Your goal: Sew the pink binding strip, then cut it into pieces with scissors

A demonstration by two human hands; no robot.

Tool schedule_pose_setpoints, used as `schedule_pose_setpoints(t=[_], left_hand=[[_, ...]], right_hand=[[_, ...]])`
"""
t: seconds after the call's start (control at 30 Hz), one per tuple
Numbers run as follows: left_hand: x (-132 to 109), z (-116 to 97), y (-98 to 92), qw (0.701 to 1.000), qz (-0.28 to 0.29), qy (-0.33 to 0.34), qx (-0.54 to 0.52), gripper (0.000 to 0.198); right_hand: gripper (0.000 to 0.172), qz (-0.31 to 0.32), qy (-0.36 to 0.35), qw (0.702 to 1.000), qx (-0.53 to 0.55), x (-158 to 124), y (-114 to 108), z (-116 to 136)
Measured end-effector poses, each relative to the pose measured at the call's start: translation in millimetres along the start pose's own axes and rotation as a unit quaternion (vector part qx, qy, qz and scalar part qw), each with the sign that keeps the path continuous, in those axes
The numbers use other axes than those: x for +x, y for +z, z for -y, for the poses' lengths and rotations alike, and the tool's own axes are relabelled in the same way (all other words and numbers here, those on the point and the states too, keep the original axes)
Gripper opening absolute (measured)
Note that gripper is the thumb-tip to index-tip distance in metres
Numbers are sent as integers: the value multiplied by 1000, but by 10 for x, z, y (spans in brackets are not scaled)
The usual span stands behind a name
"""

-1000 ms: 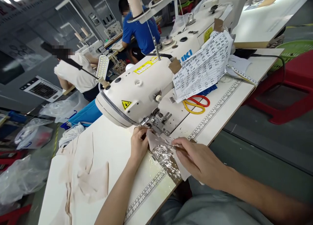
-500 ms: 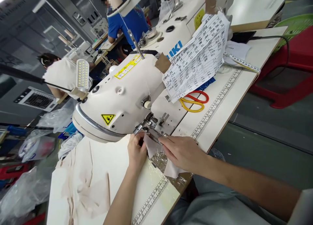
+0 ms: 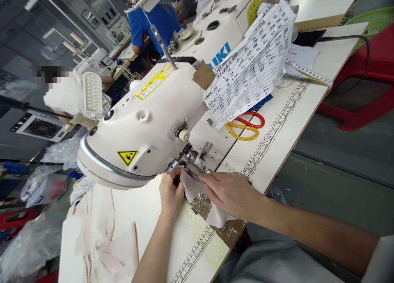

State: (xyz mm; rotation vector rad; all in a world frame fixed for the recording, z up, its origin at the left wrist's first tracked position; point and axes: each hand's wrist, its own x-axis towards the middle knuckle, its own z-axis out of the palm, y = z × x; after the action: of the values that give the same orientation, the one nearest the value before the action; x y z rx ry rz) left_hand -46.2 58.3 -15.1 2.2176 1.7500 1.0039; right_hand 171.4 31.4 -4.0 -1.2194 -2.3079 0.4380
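Note:
A white sewing machine [image 3: 160, 110] stands before me, its presser foot and needle area [image 3: 189, 162] just beyond my fingers. My left hand [image 3: 171, 190] is closed on the near-left edge of a pale pink fabric piece [image 3: 191, 185], close to the foot. With fingers pressed together, my right hand [image 3: 226, 190] grips the same fabric from the right. The fabric hangs between both hands, and a further pale fold [image 3: 218, 216] shows below my right hand. Clear tape or film [image 3: 201, 203] covers the table edge under the cloth. My fingertips are partly hidden.
Pale pink fabric pieces [image 3: 113, 250] lie on the table at left. Scissors with red and yellow handles [image 3: 243, 127] rest beside a handwritten sheet [image 3: 249, 69] on the machine. A measuring tape [image 3: 310, 72] and phone [image 3: 309, 37] lie farther right. Two people work at machines behind.
The camera view has shifted slightly, so the machine head appears a little farther left. Both hands keep their hold on the fabric, almost unmoved.

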Motion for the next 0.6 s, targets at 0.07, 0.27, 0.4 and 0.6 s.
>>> schedule_pose_setpoints(t=[0.07, 0.27, 0.4, 0.6], left_hand=[[6, -6, -5, 1000, 2, 0, 1, 11], [22, 12, -22, 999, 35, 10, 30, 12], [32, 21, -23, 999, 37, -7, 30, 12], [64, -62, -44, 996, 31, -73, -47, 19]], right_hand=[[21, 3, 2, 1000, -1, 10, -1, 5], [23, 2, -14, 1000, -18, 6, 1, 15], [26, 2, -16, 1000, -12, -11, 15, 13], [23, 2, -12, 1000, -14, -21, 8, 14]])
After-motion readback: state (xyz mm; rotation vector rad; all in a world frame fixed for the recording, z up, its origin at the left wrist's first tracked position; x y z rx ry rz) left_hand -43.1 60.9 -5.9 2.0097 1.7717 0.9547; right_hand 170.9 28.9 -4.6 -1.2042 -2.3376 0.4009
